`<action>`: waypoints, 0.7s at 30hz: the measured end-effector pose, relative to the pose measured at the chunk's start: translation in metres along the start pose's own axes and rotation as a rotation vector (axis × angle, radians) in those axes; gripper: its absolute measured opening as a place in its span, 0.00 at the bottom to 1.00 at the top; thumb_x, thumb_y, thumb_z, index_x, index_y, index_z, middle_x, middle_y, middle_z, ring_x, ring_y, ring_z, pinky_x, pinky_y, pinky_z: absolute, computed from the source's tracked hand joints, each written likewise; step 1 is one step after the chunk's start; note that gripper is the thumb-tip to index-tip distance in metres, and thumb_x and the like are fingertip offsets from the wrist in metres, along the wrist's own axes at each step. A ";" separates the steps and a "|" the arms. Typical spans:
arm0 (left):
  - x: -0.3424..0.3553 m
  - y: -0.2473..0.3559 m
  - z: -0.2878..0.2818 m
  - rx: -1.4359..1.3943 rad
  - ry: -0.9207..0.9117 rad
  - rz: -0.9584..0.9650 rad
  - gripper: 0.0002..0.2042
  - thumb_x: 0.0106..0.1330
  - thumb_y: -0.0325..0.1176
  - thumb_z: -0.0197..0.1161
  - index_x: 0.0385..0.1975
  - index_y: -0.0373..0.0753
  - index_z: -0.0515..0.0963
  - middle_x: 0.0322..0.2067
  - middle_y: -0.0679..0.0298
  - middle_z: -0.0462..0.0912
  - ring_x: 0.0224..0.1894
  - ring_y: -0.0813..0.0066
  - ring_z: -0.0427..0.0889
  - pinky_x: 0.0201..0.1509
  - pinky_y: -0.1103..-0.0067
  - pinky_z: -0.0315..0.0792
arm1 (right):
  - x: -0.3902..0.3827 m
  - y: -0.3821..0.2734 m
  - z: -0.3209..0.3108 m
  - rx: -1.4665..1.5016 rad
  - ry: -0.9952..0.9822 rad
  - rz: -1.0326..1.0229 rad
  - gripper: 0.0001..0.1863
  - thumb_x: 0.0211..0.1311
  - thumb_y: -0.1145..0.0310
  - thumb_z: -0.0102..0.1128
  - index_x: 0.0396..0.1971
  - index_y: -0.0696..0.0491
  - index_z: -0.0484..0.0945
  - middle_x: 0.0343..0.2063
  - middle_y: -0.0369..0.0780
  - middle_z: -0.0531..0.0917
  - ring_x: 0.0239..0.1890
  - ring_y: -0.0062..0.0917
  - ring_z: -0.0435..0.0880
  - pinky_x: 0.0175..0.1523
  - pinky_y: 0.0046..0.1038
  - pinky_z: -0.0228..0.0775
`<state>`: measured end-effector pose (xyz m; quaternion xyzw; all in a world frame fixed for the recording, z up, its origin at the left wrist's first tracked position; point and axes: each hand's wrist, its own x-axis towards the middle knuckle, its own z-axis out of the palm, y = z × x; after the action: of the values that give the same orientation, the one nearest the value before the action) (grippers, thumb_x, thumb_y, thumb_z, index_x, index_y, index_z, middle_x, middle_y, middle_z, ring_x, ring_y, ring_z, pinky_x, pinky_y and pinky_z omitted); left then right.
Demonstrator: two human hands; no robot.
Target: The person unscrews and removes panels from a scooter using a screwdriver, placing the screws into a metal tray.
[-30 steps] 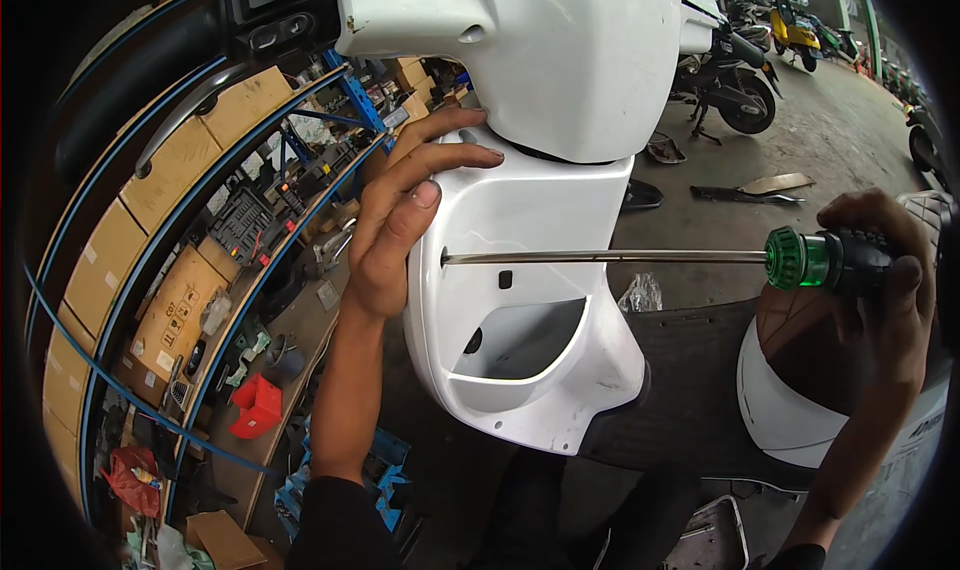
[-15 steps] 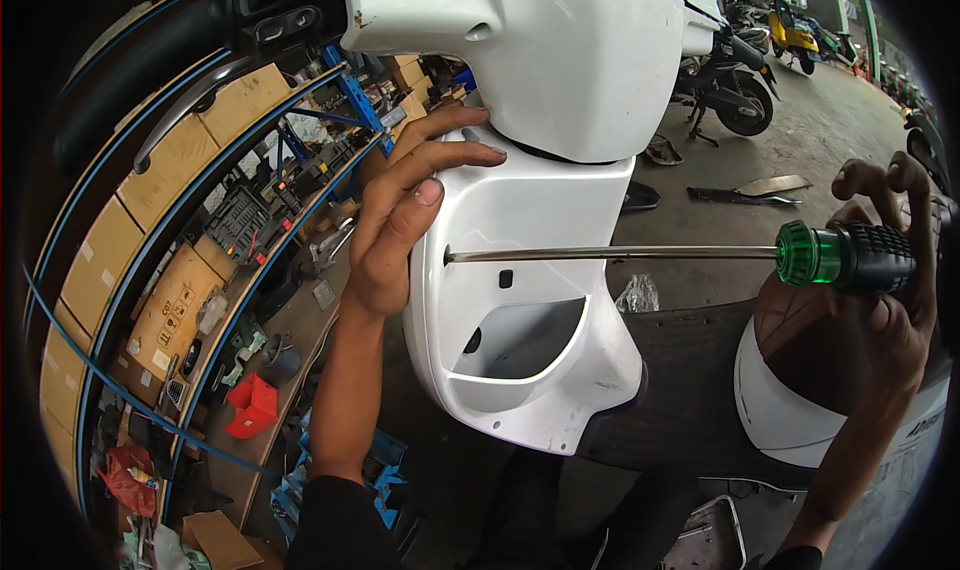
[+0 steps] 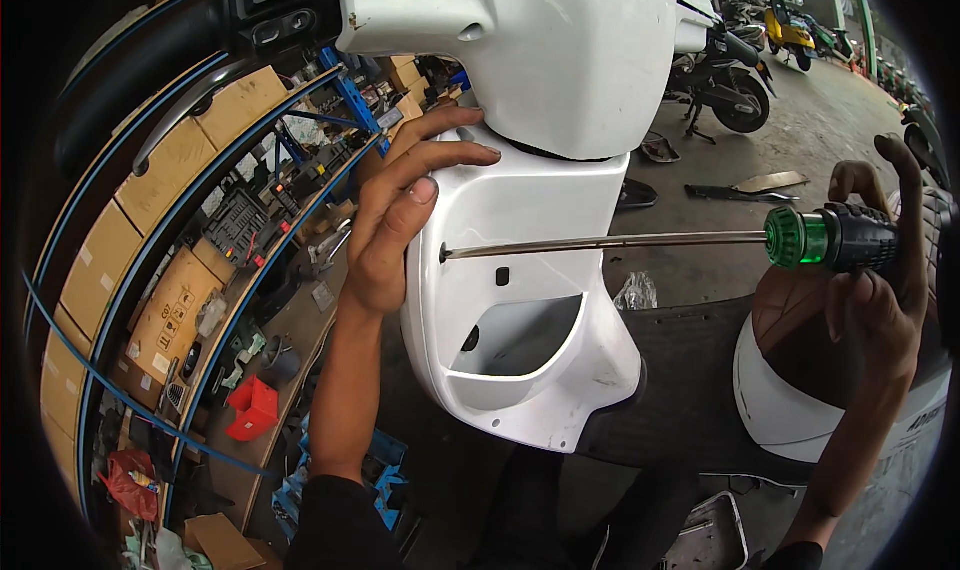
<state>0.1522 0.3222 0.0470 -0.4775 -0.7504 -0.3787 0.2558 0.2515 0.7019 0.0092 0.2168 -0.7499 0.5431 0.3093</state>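
A long-shafted screwdriver [image 3: 800, 238] with a green and black handle lies nearly level, its handle slightly higher than its tip. The tip sits in a small hole near the left edge of the white scooter panel [image 3: 550, 210]. Around the handle's right end is my right hand [image 3: 885, 290], thumb below it, some fingers raised and loosely curled. My left hand [image 3: 400, 205] grips the panel's upper left edge, fingers bent over its face and thumb against it. The screw head, if any, is hidden at the tip.
Above is the white headstock cover [image 3: 570, 60] with a black handlebar grip [image 3: 140, 90]. A brown scooter seat [image 3: 800, 340] stands at right. Shelves with cardboard boxes [image 3: 165, 315] and a red bin [image 3: 253, 408] line the left. A parked scooter [image 3: 730, 85] stands behind.
The screwdriver's handle has shifted slightly left and up, tilting the shaft. My right index finger has straightened upward. My left hand stays on the panel.
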 end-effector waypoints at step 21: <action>0.000 0.001 -0.001 -0.027 0.001 -0.008 0.20 0.65 0.41 0.44 0.38 0.32 0.80 0.58 0.45 0.71 0.66 0.55 0.63 0.72 0.64 0.48 | -0.032 0.035 0.009 0.198 -0.048 -0.069 0.28 0.40 0.62 0.83 0.41 0.61 0.82 0.36 0.44 0.84 0.34 0.23 0.81 0.40 0.21 0.71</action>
<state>0.1534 0.3215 0.0479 -0.4779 -0.7469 -0.3901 0.2481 0.2487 0.7037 -0.0391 0.2850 -0.6919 0.5982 0.2867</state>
